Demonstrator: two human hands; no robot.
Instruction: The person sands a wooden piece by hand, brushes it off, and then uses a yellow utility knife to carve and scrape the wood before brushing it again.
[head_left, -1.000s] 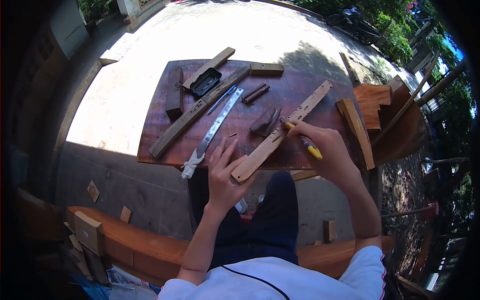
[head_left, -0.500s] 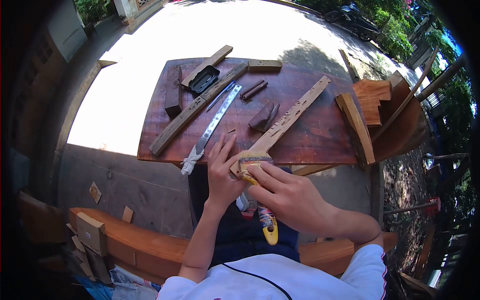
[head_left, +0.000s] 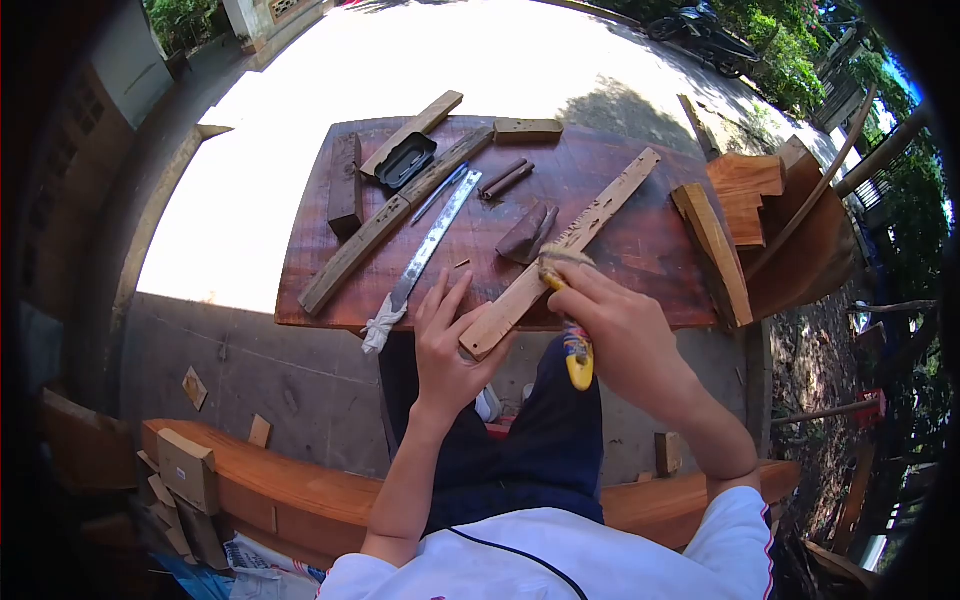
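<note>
A long pale wood strip with small carved holes lies slanted on the dark red table, its near end past the front edge. My left hand holds that near end, thumb against its side and fingers spread. In my right hand is a paintbrush with a yellow handle, its bristles on the strip around the middle. Beside them lies a folded brown piece. A metal ruler with a white-wrapped end is left of the strip.
Dark wood bars, a black tray, a blue pen and brown sticks lie on the table. A wood block is at its right edge. Below is an orange wooden bench with a cardboard box.
My right hand has moved the brush up and right along the strip, from its near end towards its middle. My left hand stays at the near end.
</note>
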